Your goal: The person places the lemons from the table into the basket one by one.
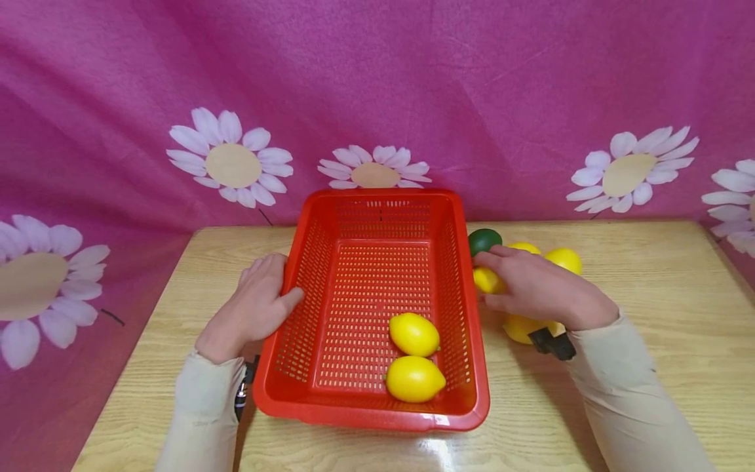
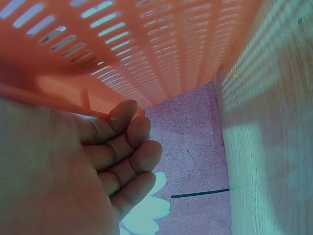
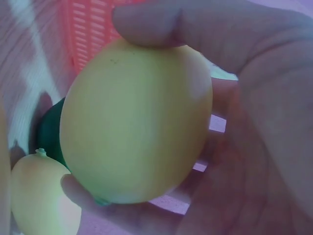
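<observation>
A red plastic basket (image 1: pixel 377 419) with slotted walls stands on the table, two lemons (image 1: pixel 414 334) lying in its near right part. My left hand (image 1: pixel 250 308) grips the basket's left rim, thumb over the inner side; in the left wrist view its curled fingers (image 2: pixel 146 155) are outside, under the rim. Just right of the basket, my right hand (image 1: pixel 531 285) holds a lemon (image 3: pixel 137 122) between thumb and fingers. In the head view that lemon (image 1: pixel 487 280) is partly hidden by the hand. A dark green fruit (image 1: pixel 485 240) lies beyond the hand.
More lemons (image 1: pixel 564 260) lie around and beneath my right hand, partly covered by it. The wooden table (image 1: pixel 660 282) extends to both sides of the basket. Behind it hangs a magenta cloth (image 1: pixel 501 98) with white daisies, close to the basket's far end.
</observation>
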Demonstrator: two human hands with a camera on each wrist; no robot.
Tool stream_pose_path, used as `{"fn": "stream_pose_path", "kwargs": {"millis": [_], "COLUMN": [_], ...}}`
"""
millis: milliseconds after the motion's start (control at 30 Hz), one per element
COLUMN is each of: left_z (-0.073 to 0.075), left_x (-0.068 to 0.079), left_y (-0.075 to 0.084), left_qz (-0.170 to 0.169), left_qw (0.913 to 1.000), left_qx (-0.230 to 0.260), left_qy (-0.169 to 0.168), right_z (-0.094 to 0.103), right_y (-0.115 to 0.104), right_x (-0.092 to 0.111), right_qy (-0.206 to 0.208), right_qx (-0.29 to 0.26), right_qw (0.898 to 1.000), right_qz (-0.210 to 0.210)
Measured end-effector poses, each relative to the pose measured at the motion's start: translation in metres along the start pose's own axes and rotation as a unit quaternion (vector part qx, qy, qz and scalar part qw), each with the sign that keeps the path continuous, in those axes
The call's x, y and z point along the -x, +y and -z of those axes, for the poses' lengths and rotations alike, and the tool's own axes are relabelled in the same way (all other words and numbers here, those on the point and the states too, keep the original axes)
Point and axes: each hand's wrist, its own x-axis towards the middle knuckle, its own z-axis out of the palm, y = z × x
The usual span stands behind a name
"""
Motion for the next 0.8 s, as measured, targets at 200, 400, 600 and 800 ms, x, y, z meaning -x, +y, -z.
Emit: {"fn": "stream_pose_path", "kwargs": {"millis": [200,400,600,800], "left_z": [0.0,-0.001,-0.001,0.0], "left_x": [0.001,0.002,0.0,0.0], "left_y": [0.0,0.0,-0.001,0.0], "left_qz": [0.002,0.003,-0.003,-0.002], "left_qw": [1.0,1.0,1.0,1.0], "left_qx": [-0.001,0.0,-0.003,-0.003], "left_qy": [-0.003,-0.007,0.001,-0.003], "right_z": [0.003,0.004,0.008,0.014], "right_y": [-0.001,-0.001,-0.003,-0.007], "right_x": [0.003,0.007,0.011,0.012], "right_qy": [0.008,0.025,0.036,0.054], "right_qx": [-0.006,-0.006,-0.008,-0.006], "right_qw": [1.0,1.0,0.999,0.998], "right_qz": [-0.002,0.008,0.003,0.008]}}
